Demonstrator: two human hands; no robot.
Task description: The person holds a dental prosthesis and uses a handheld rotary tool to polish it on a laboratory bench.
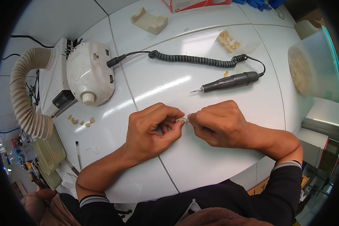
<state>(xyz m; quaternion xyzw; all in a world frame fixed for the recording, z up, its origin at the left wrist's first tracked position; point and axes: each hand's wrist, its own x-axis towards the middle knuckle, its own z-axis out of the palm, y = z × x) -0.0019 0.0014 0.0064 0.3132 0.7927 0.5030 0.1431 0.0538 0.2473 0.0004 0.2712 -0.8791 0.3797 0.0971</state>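
Between the thumb and fingers of my left hand [150, 130] is a small pale yellowish piece [180, 119], held over the middle of the white table. From the right, my right hand [222, 124] grips a thin metal tool [185, 119], its tip touching or very close to the piece; most of the tool is hidden in my fingers. Just beyond my hands lies a black rotary handpiece [229, 82] with a pointed metal bit, and a small amber-coloured chip [226, 74] sits behind it.
A coiled black cord [196, 59] joins the handpiece to a white motor unit [89, 73] beside a ribbed hose [20, 90]. Several pale chips [87, 125] and a pen [78, 154] lie left. Beyond are a small box of pieces [228, 41], a cream stand [149, 20] and a translucent tub [316, 62].
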